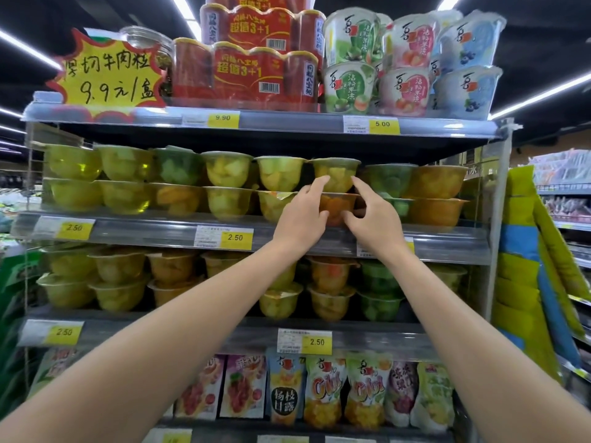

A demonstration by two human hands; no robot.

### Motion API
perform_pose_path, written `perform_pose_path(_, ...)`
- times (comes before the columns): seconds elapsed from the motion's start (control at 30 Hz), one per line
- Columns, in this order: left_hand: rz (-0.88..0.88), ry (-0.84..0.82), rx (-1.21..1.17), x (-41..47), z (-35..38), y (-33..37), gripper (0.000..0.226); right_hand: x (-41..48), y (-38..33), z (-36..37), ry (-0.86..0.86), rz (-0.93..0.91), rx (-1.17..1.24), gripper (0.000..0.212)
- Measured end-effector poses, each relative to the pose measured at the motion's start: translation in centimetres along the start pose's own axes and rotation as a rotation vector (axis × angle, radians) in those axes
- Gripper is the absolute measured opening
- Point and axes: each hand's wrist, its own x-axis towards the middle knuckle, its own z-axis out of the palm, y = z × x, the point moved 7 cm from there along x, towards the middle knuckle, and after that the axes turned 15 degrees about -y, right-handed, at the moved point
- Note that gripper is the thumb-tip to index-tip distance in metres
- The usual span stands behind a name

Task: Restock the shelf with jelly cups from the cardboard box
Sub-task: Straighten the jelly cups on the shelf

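Left hand (299,215), right hand (374,215), fingers spread, steadying clear yellow jelly cup (335,175) atop orange jelly cup (337,206); grey metal shelf (144,230) looking nearly full.

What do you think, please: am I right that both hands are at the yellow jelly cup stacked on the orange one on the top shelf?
Not quite: the head view shows the left hand and right hand at the yellow cup stacked on the orange cup on the second shelf down, not the top.
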Motion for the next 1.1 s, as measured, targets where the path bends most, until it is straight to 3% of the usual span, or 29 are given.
perform_pose_path(0.33,-0.036,-0.151,-0.008,0.6,0.7,-0.3,0.063,0.0,-0.2,0.1,-0.048,0.079,-0.025,0.060)
perform_pose_path(0.53,0.002,-0.293,-0.130,-0.9,0.5,-0.1,0.065,-0.4,-0.5,-0.1,-0.076,0.102,0.024,0.058)
perform_pose_path(0.7,0.023,0.039,-0.021,-4.2,-4.4,-1.2,0.035,-1.6,-3.2,-0.8,0.166,0.040,-0.049,0.040)
perform_pose_path(0.77,-0.006,0.137,0.009,-5.3,-6.0,-2.3,0.031,-1.6,-5.2,-0.2,0.175,-0.036,-0.036,0.034)
perform_pose_path(0.87,-0.093,0.143,0.043,-5.7,-6.8,-3.9,0.042,-0.7,-7.6,1.4,0.093,-0.107,0.022,0.039)
perform_pose_path(1.0,-0.152,-0.043,-0.037,-4.7,-5.9,-5.5,0.068,1.2,-8.7,4.2,-0.080,-0.081,0.089,0.060)
perform_pose_path(1.1,-0.156,-0.124,-0.151,-3.7,-5.4,-6.1,0.074,2.1,-8.3,5.5,-0.134,-0.047,0.122,0.067)
